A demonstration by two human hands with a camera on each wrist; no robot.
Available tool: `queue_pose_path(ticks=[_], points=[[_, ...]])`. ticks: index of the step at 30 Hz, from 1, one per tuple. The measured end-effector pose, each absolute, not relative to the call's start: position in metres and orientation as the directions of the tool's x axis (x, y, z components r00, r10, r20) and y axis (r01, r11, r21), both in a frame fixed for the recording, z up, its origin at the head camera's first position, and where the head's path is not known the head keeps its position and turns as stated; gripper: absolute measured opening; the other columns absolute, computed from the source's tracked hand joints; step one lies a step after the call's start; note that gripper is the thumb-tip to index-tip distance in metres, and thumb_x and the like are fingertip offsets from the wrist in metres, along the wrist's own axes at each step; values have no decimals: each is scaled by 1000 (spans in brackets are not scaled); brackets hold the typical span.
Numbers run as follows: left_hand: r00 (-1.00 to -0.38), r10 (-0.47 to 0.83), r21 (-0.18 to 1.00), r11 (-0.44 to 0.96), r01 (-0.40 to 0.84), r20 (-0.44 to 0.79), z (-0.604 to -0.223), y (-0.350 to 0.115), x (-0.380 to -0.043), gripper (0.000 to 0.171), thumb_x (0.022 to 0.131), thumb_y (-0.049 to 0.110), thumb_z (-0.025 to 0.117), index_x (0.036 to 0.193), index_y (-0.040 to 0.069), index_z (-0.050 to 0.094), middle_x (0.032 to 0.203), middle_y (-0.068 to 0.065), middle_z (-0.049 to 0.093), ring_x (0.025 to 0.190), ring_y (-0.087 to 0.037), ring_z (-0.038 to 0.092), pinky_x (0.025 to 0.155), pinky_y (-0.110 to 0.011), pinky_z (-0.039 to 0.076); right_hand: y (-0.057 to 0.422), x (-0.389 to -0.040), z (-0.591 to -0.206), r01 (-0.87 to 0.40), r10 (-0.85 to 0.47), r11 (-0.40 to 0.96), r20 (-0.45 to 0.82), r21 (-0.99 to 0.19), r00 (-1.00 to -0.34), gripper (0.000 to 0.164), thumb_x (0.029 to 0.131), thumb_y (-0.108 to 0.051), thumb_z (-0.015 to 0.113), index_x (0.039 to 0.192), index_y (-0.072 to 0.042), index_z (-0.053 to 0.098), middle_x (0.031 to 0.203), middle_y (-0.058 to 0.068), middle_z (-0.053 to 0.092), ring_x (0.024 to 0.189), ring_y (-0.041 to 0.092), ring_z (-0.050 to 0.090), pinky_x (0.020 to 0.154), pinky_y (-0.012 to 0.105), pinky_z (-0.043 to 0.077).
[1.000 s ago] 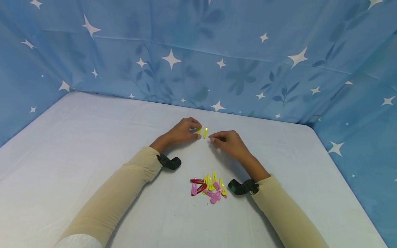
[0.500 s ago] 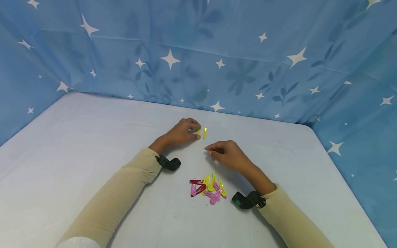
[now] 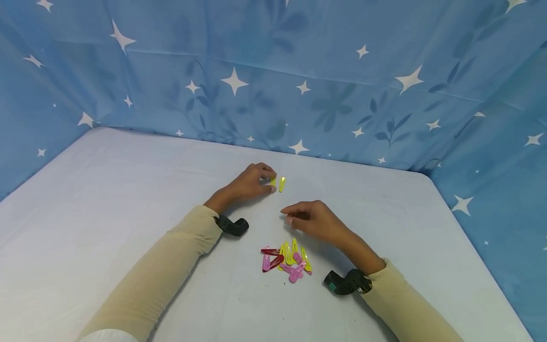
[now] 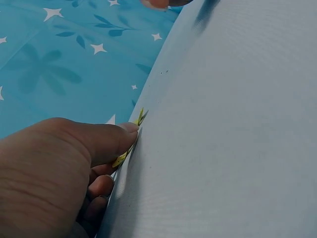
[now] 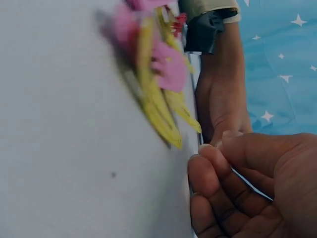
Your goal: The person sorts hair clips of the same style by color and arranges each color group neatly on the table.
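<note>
At the far middle of the table, my left hand pinches a yellow snap hair clip between thumb and fingertips. The left wrist view shows the yellow hair clip partly hidden behind the thumb. Just right of those fingers lies another yellow hair clip on its own. My right hand hovers nearer to me with loosely bent fingers and nothing held. Below it sits a pile of hair clips: yellow clips, pink clips and dark red clips, some overlapping.
A white cloth covers the table. Behind it and at the sides hangs a blue curtain with white stars. Black wrist cameras are strapped on the left and right wrists.
My right hand has drawn back from beside the lone yellow hair clip toward the pile. The left hand stays at its yellow hair clip.
</note>
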State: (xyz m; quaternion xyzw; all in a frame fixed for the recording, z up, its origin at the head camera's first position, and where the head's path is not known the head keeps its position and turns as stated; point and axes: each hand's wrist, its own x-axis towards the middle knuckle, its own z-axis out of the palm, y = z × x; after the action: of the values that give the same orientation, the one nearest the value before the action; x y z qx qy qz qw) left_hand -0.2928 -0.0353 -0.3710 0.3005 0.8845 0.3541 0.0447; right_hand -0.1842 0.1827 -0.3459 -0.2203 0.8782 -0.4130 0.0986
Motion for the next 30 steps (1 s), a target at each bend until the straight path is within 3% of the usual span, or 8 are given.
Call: queue_pose_path(ticks=[9, 22, 30], points=[[-809, 570, 635, 573, 518, 146, -372, -38, -291, 45, 93, 17, 66, 133, -1, 57, 134, -16, 52, 127, -31, 44, 105, -41, 35, 185, -181, -354, -329, -490, 540, 28, -774, -871, 23, 90, -2, 66, 113, -1, 72, 100, 5, 70, 88, 17, 63, 76, 27, 52], [-795, 582, 628, 559, 542, 168, -375, -36, -292, 45, 93, 16, 66, 134, -2, 56, 135, -14, 52, 128, -32, 42, 106, -41, 33, 186, -175, -347, -396, -642, 495, -19, -773, -766, 30, 86, -12, 74, 115, -4, 70, 101, 0, 65, 87, 15, 58, 81, 29, 50], [-804, 575, 653, 552, 519, 153, -371, -35, -289, 47, 93, 14, 65, 135, -4, 54, 137, -16, 51, 130, -32, 41, 107, -41, 33, 188, -172, -345, -360, -649, 523, -87, -773, -756, 31, 86, -15, 76, 116, -11, 71, 108, -1, 61, 98, 19, 54, 87, 35, 48]])
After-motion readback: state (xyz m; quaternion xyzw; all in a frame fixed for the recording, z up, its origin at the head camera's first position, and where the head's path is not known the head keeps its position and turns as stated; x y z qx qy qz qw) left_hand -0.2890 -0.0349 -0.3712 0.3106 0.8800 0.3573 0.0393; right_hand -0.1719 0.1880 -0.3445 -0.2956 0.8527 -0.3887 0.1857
